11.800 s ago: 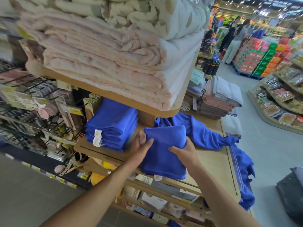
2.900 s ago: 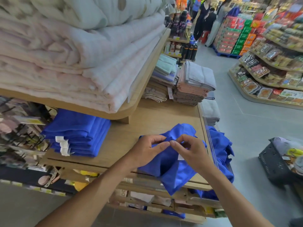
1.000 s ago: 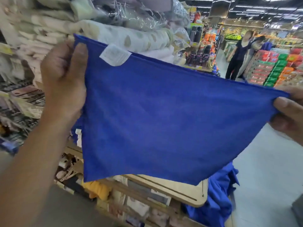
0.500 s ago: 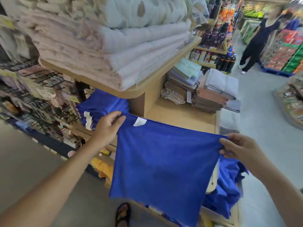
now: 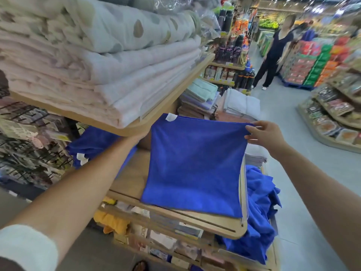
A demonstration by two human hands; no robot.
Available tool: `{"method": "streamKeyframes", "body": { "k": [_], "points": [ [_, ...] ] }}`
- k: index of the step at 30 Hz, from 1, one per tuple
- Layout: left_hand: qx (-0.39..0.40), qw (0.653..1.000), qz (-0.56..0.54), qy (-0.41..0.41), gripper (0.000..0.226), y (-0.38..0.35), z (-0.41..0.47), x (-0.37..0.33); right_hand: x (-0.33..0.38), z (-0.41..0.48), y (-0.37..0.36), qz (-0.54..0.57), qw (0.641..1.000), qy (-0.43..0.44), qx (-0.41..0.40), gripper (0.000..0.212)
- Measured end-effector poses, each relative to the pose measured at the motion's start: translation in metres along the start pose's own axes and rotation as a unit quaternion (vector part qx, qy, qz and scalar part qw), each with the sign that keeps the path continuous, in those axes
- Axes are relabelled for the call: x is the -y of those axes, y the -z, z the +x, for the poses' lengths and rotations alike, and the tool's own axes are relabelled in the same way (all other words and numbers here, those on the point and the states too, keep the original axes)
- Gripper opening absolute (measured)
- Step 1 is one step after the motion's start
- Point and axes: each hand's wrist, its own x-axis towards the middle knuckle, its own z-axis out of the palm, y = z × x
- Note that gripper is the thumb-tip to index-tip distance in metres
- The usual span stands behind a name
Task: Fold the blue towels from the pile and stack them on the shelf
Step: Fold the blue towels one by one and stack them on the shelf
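I hold a blue towel [image 5: 193, 163] stretched out flat over the wooden shelf [image 5: 195, 218], its lower edge resting on the board. My right hand [image 5: 263, 134] pinches its top right corner. My left hand [image 5: 141, 136] reaches to the top left corner and is mostly hidden behind the towel and the upper shelf's edge. A white label sits at that top left corner. A stack of folded blue towels [image 5: 93, 145] lies further left on the same shelf. The loose pile of blue towels [image 5: 257, 216] hangs off the shelf's right end.
An upper shelf [image 5: 156, 118] stacked with thick pale blankets overhangs the work area. Folded grey and pink towels [image 5: 234, 106] stand at the shelf's far end. A person [image 5: 273, 53] stands in the aisle beyond. Hook racks of small goods hang at the left.
The towel has come down from the air and forward, so its lower edge now lies on the shelf. Both hands moved forward with its top corners.
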Motion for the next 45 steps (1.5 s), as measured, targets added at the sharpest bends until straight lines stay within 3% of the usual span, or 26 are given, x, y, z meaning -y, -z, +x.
{"method": "streamKeyframes", "body": {
  "k": [3,6,12,16,20,22,27,29,33,36,38,45],
  "points": [
    [0.032,0.999,0.011,-0.031,0.022,-0.003,-0.008,0.012,-0.020,-0.005,-0.008,-0.033,0.999,-0.006,0.004,0.008],
    [0.030,0.996,0.075,-0.023,0.033,-0.002,-0.019,0.031,-0.047,-0.016,-0.011,-0.092,0.996,-0.007,0.006,0.005],
    [0.013,0.987,0.101,-0.126,0.010,0.021,-0.067,0.046,-0.077,-0.058,0.006,-0.215,0.970,0.108,0.017,0.024],
    [0.058,0.969,0.158,-0.183,0.015,0.039,-0.117,0.076,-0.101,-0.105,0.021,-0.308,0.927,0.195,0.086,0.038],
    [0.205,0.947,0.231,-0.087,0.023,0.048,-0.156,0.114,-0.131,-0.144,0.022,-0.462,0.845,0.224,0.151,0.031],
    [0.210,0.943,0.249,-0.075,0.029,0.045,-0.165,0.126,-0.135,-0.153,0.020,-0.493,0.824,0.226,0.164,0.022],
    [0.113,0.947,0.255,-0.159,0.033,0.008,-0.167,0.127,-0.128,-0.147,-0.016,-0.426,0.863,0.206,0.179,0.009],
    [0.101,0.938,0.273,-0.188,0.030,-0.018,-0.164,0.124,-0.131,-0.145,-0.046,-0.408,0.875,0.186,0.181,0.014],
    [0.126,0.899,0.390,-0.156,0.053,-0.065,-0.167,0.130,-0.144,-0.144,-0.097,-0.484,0.853,0.134,0.140,0.050],
    [0.142,0.860,0.466,-0.151,0.063,-0.071,-0.177,0.150,-0.156,-0.154,-0.112,-0.494,0.858,0.074,0.123,0.063],
    [0.126,0.853,0.479,-0.164,0.066,-0.064,-0.176,0.159,-0.166,-0.162,-0.116,-0.503,0.851,0.076,0.128,0.070],
    [0.148,0.850,0.490,-0.126,0.062,-0.046,-0.139,0.154,-0.153,-0.129,-0.137,-0.457,0.872,0.091,0.146,0.061]
  ]
}}
